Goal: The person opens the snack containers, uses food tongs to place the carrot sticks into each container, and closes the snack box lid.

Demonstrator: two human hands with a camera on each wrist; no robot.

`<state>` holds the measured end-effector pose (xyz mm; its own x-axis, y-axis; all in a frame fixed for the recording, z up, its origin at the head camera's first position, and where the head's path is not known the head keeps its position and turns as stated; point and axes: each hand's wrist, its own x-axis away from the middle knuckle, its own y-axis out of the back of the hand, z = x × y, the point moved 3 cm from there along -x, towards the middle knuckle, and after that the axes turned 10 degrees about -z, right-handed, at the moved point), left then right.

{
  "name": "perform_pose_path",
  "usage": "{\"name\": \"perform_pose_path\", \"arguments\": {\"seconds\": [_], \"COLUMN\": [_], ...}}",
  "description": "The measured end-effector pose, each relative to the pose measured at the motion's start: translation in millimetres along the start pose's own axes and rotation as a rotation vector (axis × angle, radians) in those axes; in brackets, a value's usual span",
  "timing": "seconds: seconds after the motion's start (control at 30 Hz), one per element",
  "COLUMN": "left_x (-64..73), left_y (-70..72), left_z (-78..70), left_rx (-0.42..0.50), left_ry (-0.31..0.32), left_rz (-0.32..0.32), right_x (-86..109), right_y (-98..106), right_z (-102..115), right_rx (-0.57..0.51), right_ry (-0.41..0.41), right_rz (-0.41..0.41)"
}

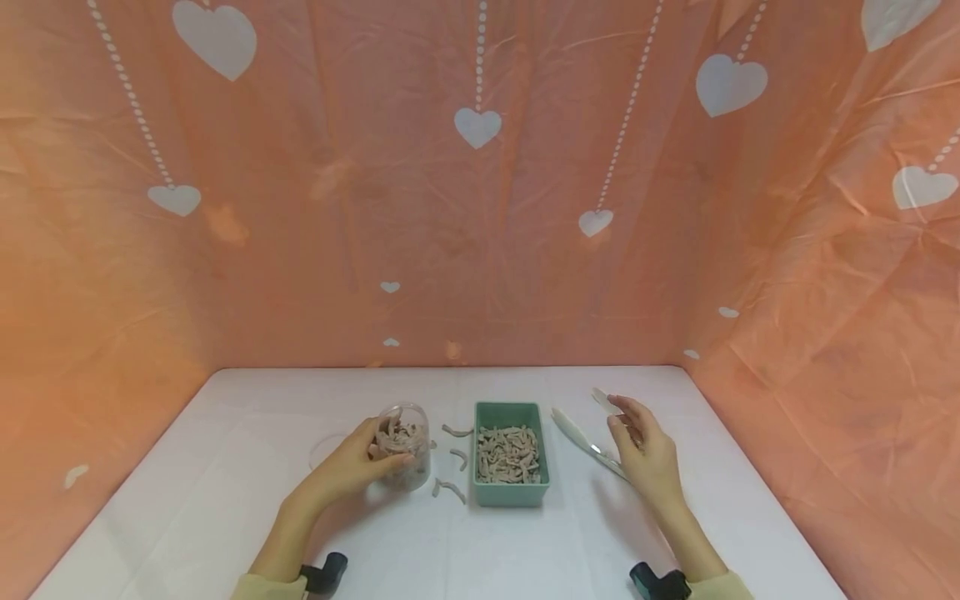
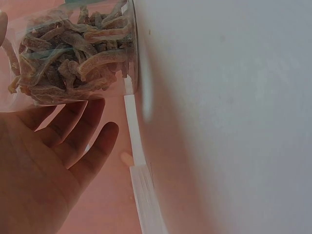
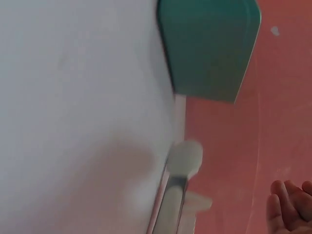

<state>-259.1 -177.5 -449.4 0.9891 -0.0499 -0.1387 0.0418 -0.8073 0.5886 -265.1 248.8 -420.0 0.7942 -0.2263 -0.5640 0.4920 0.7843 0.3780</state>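
Observation:
My left hand (image 1: 348, 462) holds a clear plastic jar (image 1: 418, 479), its thumb across the near side and its fingers on the other. Brown dried strips (image 2: 73, 53) fill much of the jar, which looks upright on the table. To its right stands a green rectangular tub (image 1: 510, 497) containing many similar strips (image 1: 508, 454). My right hand (image 1: 651, 454) hovers over pale-tipped tongs (image 1: 573, 429), fingers loosely bent. From the right wrist, the tongs (image 3: 184, 161) lie on the table, apart from the fingertips (image 3: 277, 187).
Several loose strips (image 1: 459, 458) lie between the jar and the tub. A faint clear round lid (image 1: 324, 450) rests left of the jar, partly behind my left hand. Orange cloth (image 1: 450, 250) with white hearts surrounds the white table (image 1: 540, 558).

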Motion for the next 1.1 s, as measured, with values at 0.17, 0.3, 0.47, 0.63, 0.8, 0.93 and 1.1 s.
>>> {"name": "perform_pose_path", "arguments": {"seconds": [0.17, 0.3, 0.47, 0.63, 0.8, 0.93, 1.1], "left_x": [0.9, 1.1, 1.6, 1.4, 1.5, 1.2, 1.9], "left_y": [0.1, 0.7, 1.1, 1.2, 1.1, 0.7, 0.2], "left_z": [-0.7, -1.2, -2.3, -2.9, -3.7, -4.6, -5.2], "left_rx": [-0.002, -0.009, -0.002, 0.003, 0.006, -0.001, 0.01], "left_ry": [-0.006, -0.005, 0.002, 0.002, 0.01, 0.013, 0.022], "left_rz": [-0.008, -0.005, 0.002, 0.003, 0.001, -0.002, 0.001], "right_x": [2.6, 7.4, 15.5, 23.3, 29.7, 34.4, 40.7], "right_y": [-21.5, -42.2, -67.3, -91.5, -116.4, -132.5, -148.4], "right_z": [17.3, 33.2, 54.4, 75.6, 90.9, 100.9, 112.2], "right_rx": [-0.102, -0.177, -0.246, -0.316, -0.345, -0.324, -0.344], "right_ry": [0.043, 0.095, 0.13, 0.146, 0.147, 0.156, 0.156], "right_rz": [0.074, 0.112, 0.188, 0.283, 0.35, 0.38, 0.43]}}
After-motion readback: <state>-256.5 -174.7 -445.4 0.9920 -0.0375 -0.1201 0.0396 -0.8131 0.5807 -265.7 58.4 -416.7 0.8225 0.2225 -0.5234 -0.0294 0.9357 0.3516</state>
